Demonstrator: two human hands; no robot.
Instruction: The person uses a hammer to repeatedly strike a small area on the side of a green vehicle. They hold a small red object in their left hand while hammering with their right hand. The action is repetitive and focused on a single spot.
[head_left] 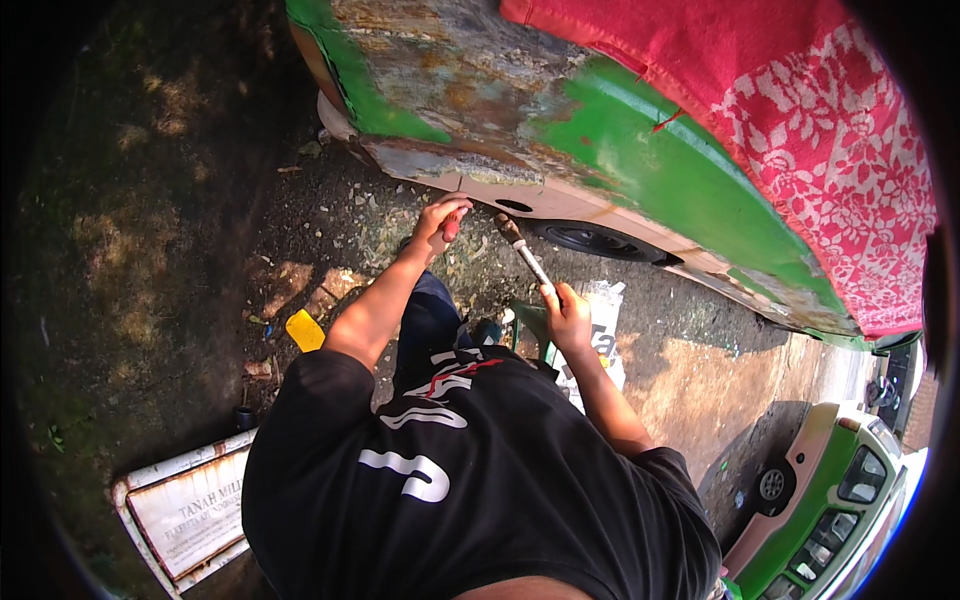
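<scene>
1. Head view: we get the left hand [436, 228] by the vehicle's lower edge, fingers curled around a red-handled tool [452, 228]; its tip is too small for us to tell whether it touches.
2. Right hand [569, 318]: fingers wrapped together round the pale handle of a hammer [529, 262]. Its brownish head sits near the left hand, apart from the red handle.
3. Work side: we see a green vehicle body [650, 150] with rusty, bare patches, and a pale pink lower strip [560, 200] with a dark oval hole. A dark wheel [598, 240] shows under it, right of the hammer head.
4. In the way: a red cloth [800, 130] with a white floral pattern drapes over the upper right, hiding part of the body. Our wearer's black shirt [480, 480] blocks the lower middle and overlaps a white signboard [190, 545] in a rusty frame.
5. Ground: we note rubble around the feet, a yellow piece [305, 330] left of the left forearm, plus a white printed sheet [606, 340] partly behind the right forearm.
6. Lower right: we log another green-and-pink vehicle [818, 495], well apart from both hands.
</scene>
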